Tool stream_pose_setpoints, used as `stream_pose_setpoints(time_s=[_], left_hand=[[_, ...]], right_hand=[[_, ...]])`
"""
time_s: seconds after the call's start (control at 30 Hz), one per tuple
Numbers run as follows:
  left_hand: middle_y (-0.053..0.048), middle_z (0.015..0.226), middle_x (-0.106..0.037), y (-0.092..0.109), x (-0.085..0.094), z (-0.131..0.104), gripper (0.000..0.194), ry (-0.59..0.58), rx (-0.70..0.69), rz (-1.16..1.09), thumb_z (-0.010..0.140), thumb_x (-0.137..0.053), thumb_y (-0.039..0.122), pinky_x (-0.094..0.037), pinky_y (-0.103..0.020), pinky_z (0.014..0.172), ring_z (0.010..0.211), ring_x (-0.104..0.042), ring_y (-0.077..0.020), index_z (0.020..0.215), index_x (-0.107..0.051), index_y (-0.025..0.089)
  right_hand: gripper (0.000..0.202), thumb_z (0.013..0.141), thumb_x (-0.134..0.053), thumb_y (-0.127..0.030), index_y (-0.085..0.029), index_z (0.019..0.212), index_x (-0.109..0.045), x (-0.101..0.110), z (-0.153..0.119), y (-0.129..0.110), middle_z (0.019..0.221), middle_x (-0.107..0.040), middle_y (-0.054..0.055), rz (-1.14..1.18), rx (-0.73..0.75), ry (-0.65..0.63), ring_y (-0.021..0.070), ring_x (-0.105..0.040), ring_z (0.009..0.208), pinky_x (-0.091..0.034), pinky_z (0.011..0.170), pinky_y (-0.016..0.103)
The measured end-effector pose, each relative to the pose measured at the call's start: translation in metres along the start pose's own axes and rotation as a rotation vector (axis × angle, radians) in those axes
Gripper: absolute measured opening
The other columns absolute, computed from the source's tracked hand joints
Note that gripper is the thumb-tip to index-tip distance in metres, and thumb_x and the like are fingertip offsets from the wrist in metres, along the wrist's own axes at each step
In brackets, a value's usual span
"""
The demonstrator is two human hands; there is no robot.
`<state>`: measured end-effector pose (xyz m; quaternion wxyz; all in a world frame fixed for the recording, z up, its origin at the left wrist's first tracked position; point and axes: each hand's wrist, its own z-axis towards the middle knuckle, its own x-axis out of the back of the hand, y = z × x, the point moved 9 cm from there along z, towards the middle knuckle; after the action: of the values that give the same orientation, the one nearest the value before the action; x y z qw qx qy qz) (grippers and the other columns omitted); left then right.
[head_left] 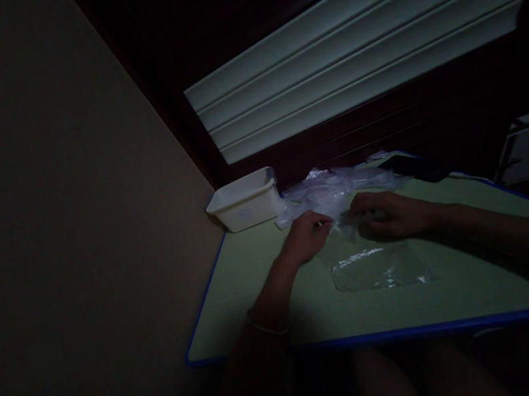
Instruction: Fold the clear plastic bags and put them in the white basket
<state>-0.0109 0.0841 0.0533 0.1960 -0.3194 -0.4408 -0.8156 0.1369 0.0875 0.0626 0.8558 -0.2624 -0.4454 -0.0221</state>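
Observation:
A clear plastic bag lies on the pale green table, its lower end toward the front edge. Its upper end is pinched by my left hand, fingers closed. Opposite, my right hand has its fingers curled together at the same end of the bag. The two hands are a short gap apart, with gathered plastic between them. Just behind them spreads a heap of clear plastic bags. The dim light hides what exactly sits between the right fingertips.
A white plastic bin stands at the back left corner, against the wall. At the back right lies a dark flat item. The table has a blue edge, and a dark frame with pale slats rises behind it.

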Motion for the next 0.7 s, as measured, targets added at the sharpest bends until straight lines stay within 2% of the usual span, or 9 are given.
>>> stream_pose_setpoints(time_s=[0.13, 0.23, 0.3, 0.4, 0.5, 0.6, 0.7], left_hand=[[-0.009, 0.111, -0.058, 0.009, -0.004, -0.004, 0.032, -0.028, -0.132, 0.121, 0.083, -0.053, 0.016, -0.041, -0.038, 0.1, 0.109, -0.052, -0.0221, 0.111, -0.067, 0.022], [-0.009, 0.118, -0.054, 0.005, -0.003, -0.005, 0.043, -0.008, -0.122, 0.136, 0.081, -0.055, 0.015, -0.037, -0.04, 0.105, 0.116, -0.048, -0.0235, 0.123, -0.06, 0.024], [-0.01, 0.122, -0.052, -0.001, -0.003, -0.006, 0.047, 0.011, -0.094, 0.132, 0.082, -0.058, 0.02, -0.036, -0.042, 0.106, 0.118, -0.046, -0.025, 0.128, -0.054, 0.023], [-0.013, 0.124, -0.052, -0.01, -0.006, -0.006, 0.051, 0.036, -0.037, 0.12, 0.084, -0.059, 0.032, -0.036, -0.044, 0.105, 0.116, -0.048, -0.0268, 0.132, -0.049, 0.019], [-0.014, 0.12, -0.056, -0.023, -0.01, -0.006, 0.057, 0.05, 0.046, 0.065, 0.082, -0.062, 0.039, -0.036, -0.045, 0.104, 0.111, -0.051, -0.0274, 0.133, -0.047, 0.018], [-0.011, 0.113, -0.06, -0.034, -0.011, -0.005, 0.067, 0.09, 0.138, -0.025, 0.077, -0.068, 0.036, -0.038, -0.043, 0.101, 0.104, -0.055, -0.0258, 0.137, -0.043, 0.02], [-0.008, 0.106, -0.063, -0.037, -0.012, -0.003, 0.074, 0.103, 0.167, -0.064, 0.075, -0.07, 0.031, -0.043, -0.039, 0.093, 0.093, -0.058, -0.0216, 0.14, -0.038, 0.021]], right_hand=[[0.033, 0.081, -0.058, -0.027, -0.021, 0.112, -0.068, -0.013, -0.001, -0.004, 0.107, -0.062, 0.011, -0.036, 0.063, -0.089, 0.0246, -0.06, 0.099, -0.047, 0.09, 0.038], [0.026, 0.084, -0.056, -0.028, -0.021, 0.104, -0.07, -0.018, 0.0, -0.004, 0.104, -0.061, 0.011, -0.052, 0.067, -0.102, 0.0233, -0.061, 0.093, -0.048, 0.086, 0.036], [0.02, 0.086, -0.054, -0.029, -0.02, 0.094, -0.07, -0.018, 0.001, -0.004, 0.098, -0.062, 0.01, -0.056, 0.054, -0.086, 0.0218, -0.061, 0.087, -0.048, 0.081, 0.035], [0.017, 0.087, -0.052, -0.029, -0.019, 0.088, -0.065, -0.012, 0.002, 0.0, 0.086, -0.062, 0.008, -0.041, -0.013, -0.013, 0.0195, -0.059, 0.076, -0.048, 0.072, 0.032], [0.015, 0.086, -0.051, -0.031, -0.019, 0.087, -0.06, -0.005, 0.0, 0.013, 0.079, -0.062, 0.005, 0.014, -0.141, 0.071, 0.0175, -0.056, 0.067, -0.046, 0.062, 0.029], [0.018, 0.087, -0.05, -0.034, -0.019, 0.085, -0.058, -0.001, -0.003, 0.028, 0.078, -0.062, 0.005, 0.085, -0.24, 0.149, 0.0171, -0.056, 0.065, -0.045, 0.059, 0.028], [0.022, 0.086, -0.051, -0.039, -0.019, 0.084, -0.057, 0.004, -0.006, 0.044, 0.075, -0.061, 0.004, 0.174, -0.299, 0.258, 0.0174, -0.056, 0.067, -0.045, 0.06, 0.029]])
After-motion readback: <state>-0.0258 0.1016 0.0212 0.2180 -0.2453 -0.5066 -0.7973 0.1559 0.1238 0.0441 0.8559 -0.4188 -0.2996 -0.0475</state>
